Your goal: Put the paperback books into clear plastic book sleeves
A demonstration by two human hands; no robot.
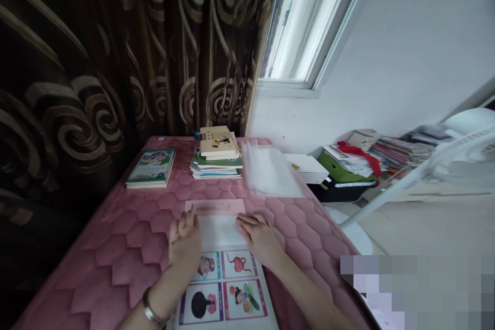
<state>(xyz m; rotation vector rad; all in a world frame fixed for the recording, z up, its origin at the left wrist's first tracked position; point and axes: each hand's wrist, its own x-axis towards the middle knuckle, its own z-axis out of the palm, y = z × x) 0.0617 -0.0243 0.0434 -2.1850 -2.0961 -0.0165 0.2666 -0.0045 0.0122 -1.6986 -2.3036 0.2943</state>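
A picture book (240, 293) lies in front of me, its lower part showing cartoon pictures in coloured frames. Across its upper part runs a blank white strip (219, 231), with a pale pink printed band (220, 207) beyond it. My left hand (185, 245) rests on the left edge by the white strip, its fingers slightly bent and a metal bracelet (150, 309) on the wrist. On the right edge my right hand (260, 237) lies with fingers stretched flat toward the strip. Neither hand visibly grips anything; the undersides of the fingers are hidden.
The book lies on a pink quilted cover (127, 247). Farther back are a green-covered book (151, 166), a book stack (217, 152) and clear plastic sheets (273, 170). Right of the cover stand a white box (307, 167) and a white fan (386, 193). A patterned curtain (154, 51) hangs behind.
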